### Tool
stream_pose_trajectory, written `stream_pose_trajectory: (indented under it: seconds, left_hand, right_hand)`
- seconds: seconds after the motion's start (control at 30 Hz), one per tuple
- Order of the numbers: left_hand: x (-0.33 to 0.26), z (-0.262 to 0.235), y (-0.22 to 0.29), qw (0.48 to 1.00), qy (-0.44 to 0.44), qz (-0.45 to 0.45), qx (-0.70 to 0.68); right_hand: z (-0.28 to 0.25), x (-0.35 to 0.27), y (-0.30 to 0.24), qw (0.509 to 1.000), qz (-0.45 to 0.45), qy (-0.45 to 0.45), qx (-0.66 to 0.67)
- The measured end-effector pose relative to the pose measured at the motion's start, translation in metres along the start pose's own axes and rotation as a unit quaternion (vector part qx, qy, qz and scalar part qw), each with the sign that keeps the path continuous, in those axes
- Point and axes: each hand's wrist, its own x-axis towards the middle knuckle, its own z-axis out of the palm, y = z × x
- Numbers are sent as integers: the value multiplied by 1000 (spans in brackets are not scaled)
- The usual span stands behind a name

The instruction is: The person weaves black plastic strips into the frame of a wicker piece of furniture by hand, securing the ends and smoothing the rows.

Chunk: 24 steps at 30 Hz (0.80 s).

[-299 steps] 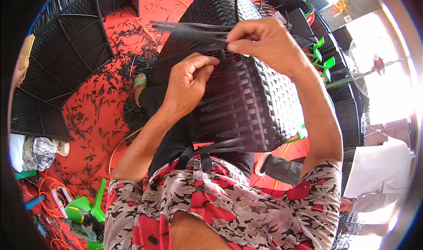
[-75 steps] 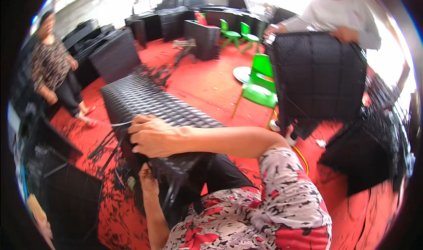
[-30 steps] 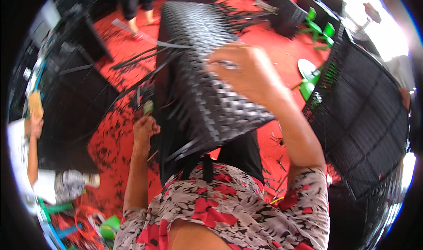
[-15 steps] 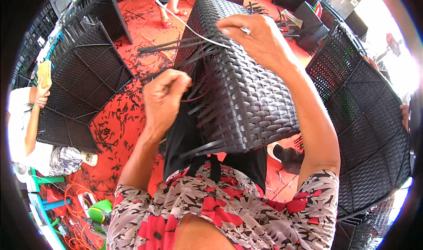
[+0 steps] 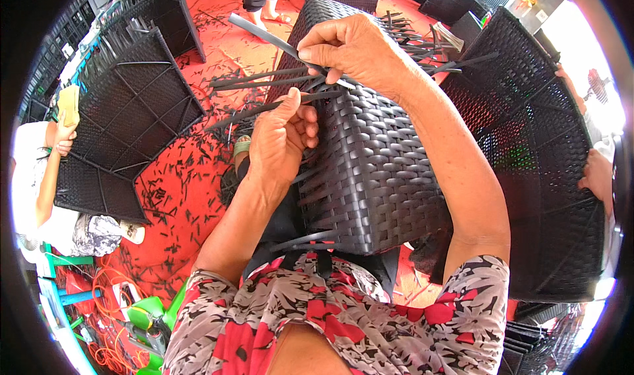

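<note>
A black woven wicker panel piece with a box-like corner rests in front of me, against my legs. Loose flat strips stick out along its left edge. My right hand is over the top of that edge, pinching a dark flat plastic strip between thumb and fingers; the strip's free end points up and left. A small shiny, pale bit shows under this hand, too little to name. Just below, my left hand has its thumb pressed on another black strip, its other fingers curled beside the weave.
Black woven frames stand at left and right. A person at the far left holds a yellow piece. Another person's hand touches the right frame. Strip scraps litter the red floor; orange cords and green tools lie lower left.
My right hand has shifted left and now pinches the strip, which has swung up. My left hand has moved up and right to the loose strips. The wicker piece has moved slightly downward.
</note>
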Motion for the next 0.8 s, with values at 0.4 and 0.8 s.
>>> stream_pose_trajectory:
  seconds: [0.4,0.8]
  left_hand:
    - [-23,4,44,841,-20,464,276]
    - [-18,0,45,874,-61,437,205]
  right_hand:
    - [7,-26,-31,991,-88,-30,-98]
    - [5,-24,-66,996,18,32,-83]
